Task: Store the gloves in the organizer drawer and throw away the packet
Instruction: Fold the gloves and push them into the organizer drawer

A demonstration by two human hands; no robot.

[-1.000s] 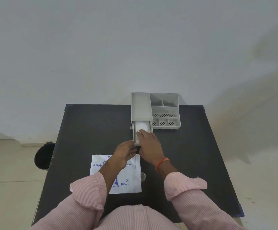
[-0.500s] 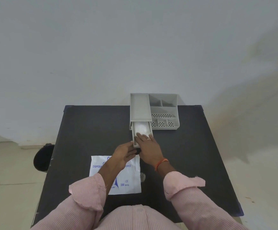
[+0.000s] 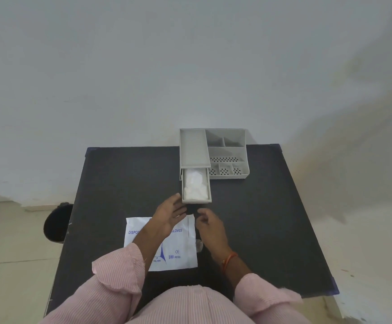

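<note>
A black table (image 3: 120, 183) is standing against a plain pale wall (image 3: 143, 66), with a beige floor (image 3: 15, 242) showing on either side and a round black bin (image 3: 58, 222) sitting on the floor by the table's left edge.

At the far edge of the table a grey organizer (image 3: 227, 155) is sitting, its right part divided into open compartments, some with dotted bottoms. From its left part a drawer (image 3: 196, 202) is standing pulled out toward the person, and a wad of white gloves (image 3: 195, 184) is lying inside it, filling most of what shows. Nearer the person, a flat white packet (image 3: 181, 251) with blue print is lying on the table, partly covered by the left forearm in a pink striped sleeve (image 3: 117, 272).

The left hand (image 3: 171, 212) is hovering just beside the drawer's front left corner — fingers spread loosely, holding nothing; whether the fingertips are touching the drawer is hard to tell. The right hand (image 3: 210, 224) is hanging just in front of the drawer, fingers lightly curled, gripping nothing — an orange band (image 3: 228, 259) is circling its wrist.
</note>
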